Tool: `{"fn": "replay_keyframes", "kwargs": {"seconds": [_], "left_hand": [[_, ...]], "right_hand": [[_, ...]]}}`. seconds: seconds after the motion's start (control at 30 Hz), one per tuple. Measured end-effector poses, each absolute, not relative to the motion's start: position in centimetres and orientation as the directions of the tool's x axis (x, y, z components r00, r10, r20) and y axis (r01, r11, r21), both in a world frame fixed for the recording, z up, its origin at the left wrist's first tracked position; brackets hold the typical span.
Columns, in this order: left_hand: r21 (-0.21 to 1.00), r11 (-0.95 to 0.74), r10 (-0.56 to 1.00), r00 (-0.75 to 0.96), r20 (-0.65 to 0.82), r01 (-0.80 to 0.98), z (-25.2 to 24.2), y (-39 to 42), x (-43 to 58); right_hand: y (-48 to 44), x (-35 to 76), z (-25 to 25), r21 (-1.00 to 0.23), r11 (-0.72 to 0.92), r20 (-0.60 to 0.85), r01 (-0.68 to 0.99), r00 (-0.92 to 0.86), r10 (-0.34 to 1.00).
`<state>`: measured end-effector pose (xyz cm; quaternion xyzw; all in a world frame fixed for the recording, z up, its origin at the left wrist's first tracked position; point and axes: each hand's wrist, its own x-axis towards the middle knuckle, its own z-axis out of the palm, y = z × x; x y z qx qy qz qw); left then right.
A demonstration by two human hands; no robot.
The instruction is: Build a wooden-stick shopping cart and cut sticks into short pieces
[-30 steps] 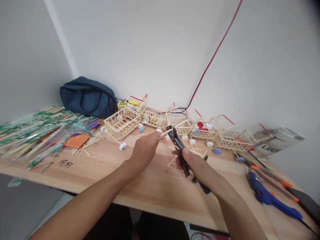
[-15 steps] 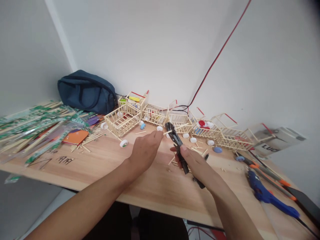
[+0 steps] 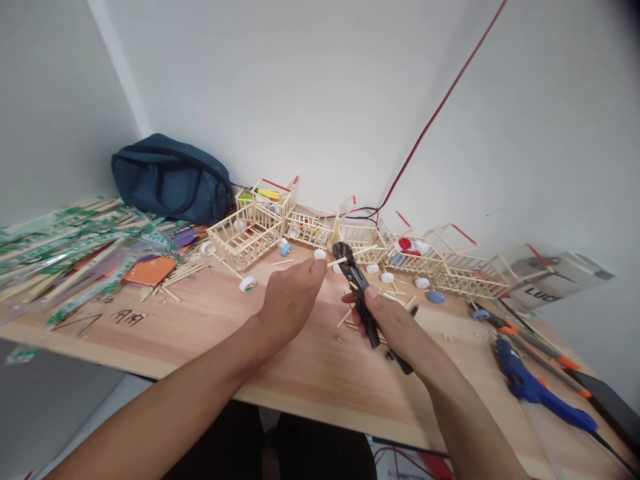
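Observation:
My left hand is closed on a thin wooden stick, whose end pokes out past the fingertips. In my right hand is a pair of black pliers-like cutters, jaws pointing up and away from me. The stick's tip lies at those jaws; whether they grip it I cannot tell. Just beyond the hands stands a row of small stick-built carts, among them a near-left cart with white bottle-cap wheels. Short cut sticks are scattered beneath the cutters.
At the left are wrapped chopsticks, an orange card and a dark blue bag. A blue glue gun and orange-and-grey pliers lie at the right. A red-black cable runs up the wall.
The view has shifted very slightly. Both hands keep nearly the same pose, with the stick still at the cutter's jaws.

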<state>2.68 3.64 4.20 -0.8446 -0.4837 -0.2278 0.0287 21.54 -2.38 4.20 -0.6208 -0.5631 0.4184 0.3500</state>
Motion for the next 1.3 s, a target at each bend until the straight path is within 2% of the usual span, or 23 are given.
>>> {"fn": "replay_keyframes", "kwargs": {"seconds": [0.2,0.4,0.47,0.6,0.73,1.3], "left_hand": [[0.128,-0.509,0.814,0.428,0.392,0.851,4.4,3.4,2.8],[0.08,-0.5,0.808,0.431,0.401,0.862,4.5,3.3,2.8],[0.072,-0.496,0.806,0.429,0.407,0.865,4.5,3.3,2.8],[0.069,-0.504,0.792,0.429,0.436,0.861,4.3,3.4,2.8],[0.072,-0.522,0.77,0.434,0.468,0.85,4.1,3.4,2.8],[0.092,-0.512,0.788,0.425,0.445,0.854,4.2,3.4,2.8]], "right_hand": [[-2.6,21.2,4.4,-0.888,-0.123,-0.127,0.443,0.02,0.992],[-2.7,21.2,4.6,-0.825,-0.096,-0.077,0.557,0.057,0.995],[-2.6,21.3,4.5,-0.847,-0.104,-0.096,0.521,0.042,0.995],[-2.6,21.7,4.2,-0.928,-0.139,-0.167,0.346,-0.05,0.985],[-2.6,22.0,3.9,-0.948,-0.172,-0.196,0.267,-0.065,0.979],[-3.0,22.3,4.2,-0.941,-0.171,-0.192,0.293,-0.043,0.981]]}}
